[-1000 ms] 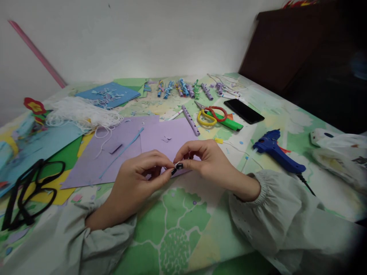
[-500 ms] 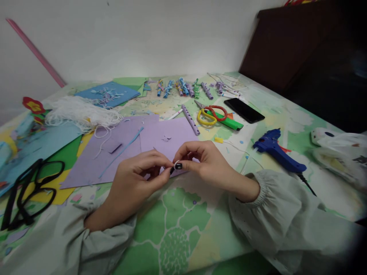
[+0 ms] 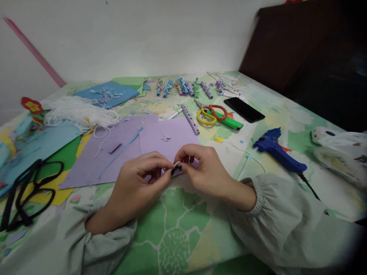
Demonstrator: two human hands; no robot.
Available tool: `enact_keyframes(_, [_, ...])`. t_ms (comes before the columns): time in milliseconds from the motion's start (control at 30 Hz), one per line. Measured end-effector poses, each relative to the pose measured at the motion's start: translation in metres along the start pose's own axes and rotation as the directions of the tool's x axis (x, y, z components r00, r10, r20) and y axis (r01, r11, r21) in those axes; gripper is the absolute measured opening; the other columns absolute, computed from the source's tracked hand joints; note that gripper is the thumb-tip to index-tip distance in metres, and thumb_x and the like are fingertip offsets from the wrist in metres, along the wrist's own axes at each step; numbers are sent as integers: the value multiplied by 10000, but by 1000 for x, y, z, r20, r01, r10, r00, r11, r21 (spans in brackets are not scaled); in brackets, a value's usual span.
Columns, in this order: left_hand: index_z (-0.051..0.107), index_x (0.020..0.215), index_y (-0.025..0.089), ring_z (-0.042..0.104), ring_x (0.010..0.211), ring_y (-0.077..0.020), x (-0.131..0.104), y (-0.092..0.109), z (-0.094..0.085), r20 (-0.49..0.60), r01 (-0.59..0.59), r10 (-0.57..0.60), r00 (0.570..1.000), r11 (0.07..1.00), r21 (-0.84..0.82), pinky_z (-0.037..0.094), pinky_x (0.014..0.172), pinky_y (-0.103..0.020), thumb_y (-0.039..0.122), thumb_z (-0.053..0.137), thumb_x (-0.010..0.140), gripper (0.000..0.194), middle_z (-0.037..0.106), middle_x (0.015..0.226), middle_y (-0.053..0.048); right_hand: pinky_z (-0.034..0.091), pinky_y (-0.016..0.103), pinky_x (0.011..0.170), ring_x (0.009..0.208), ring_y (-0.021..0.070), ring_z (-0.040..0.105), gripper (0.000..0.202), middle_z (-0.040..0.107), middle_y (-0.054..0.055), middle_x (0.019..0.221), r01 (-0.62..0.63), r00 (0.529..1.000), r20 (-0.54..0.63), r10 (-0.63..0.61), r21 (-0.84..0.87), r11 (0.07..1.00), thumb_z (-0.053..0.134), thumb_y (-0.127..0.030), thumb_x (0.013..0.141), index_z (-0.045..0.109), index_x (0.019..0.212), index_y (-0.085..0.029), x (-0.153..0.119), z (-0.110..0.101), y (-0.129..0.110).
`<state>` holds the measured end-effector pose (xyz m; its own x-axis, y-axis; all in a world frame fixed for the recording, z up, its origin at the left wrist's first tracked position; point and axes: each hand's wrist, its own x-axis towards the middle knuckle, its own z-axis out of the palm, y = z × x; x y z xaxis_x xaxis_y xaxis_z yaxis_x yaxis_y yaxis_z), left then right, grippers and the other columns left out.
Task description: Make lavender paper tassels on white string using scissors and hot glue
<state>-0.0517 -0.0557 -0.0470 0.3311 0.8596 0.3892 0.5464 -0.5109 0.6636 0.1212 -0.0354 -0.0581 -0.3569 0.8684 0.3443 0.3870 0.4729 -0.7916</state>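
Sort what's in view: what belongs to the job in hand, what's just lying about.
Likely in the job:
small white piece pinched between left hand and right hand
purple sheets
scissors
glue gun
white string

Probably just lying about:
black glasses
phone
plastic bag

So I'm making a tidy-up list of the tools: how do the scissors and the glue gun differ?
Colour: the scissors have one yellow and one red handle loop, while the glue gun is mostly blue. The glue gun has a black cord; the scissors have none. Place: the scissors lie partly over a green object, while the glue gun lies farther right. Shared: both lie apart from the left hand and the right hand.
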Motion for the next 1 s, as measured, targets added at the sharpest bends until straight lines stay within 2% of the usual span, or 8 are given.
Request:
enact_keyframes(133, [683,773,189,620,644,-122,-1,-3,-1,2,9,-9,1000,1000,15,436,500,-213,153,587,809,109,700,767,-26,390,245,614,636,113,522,154,619,-10,680,-14,1000,6,14,12,1000,575,-14,720,627,712,-159,1,0,1])
enact_keyframes(300, [684,763,200,631,683,-129,-1,-5,-4,34,27,-25,999,998,-54,448,537,-217,141,594,807,116,698,766,-14,419,236,613,645,107,539,70,631,-7,696,-106,984,172,56,298,949,607,-93,755,634,725,-150,8,-8,7])
enact_keyframes(400, [682,753,201,635,697,-131,0,-3,-4,41,23,-20,999,997,-79,453,552,-220,127,599,801,121,692,763,-12,428,233,615,645,102,541,48,635,-7,703,-148,967,249,48,399,905,642,-148,756,639,708,-146,11,-12,10])
enact_keyframes(1000, [687,716,197,630,656,-123,-1,-1,-6,40,21,-19,999,998,-57,446,528,-216,110,609,785,135,696,737,-6,442,248,621,657,112,559,99,649,-1,700,-109,979,200,47,310,944,588,-70,746,639,710,-147,8,-10,9])
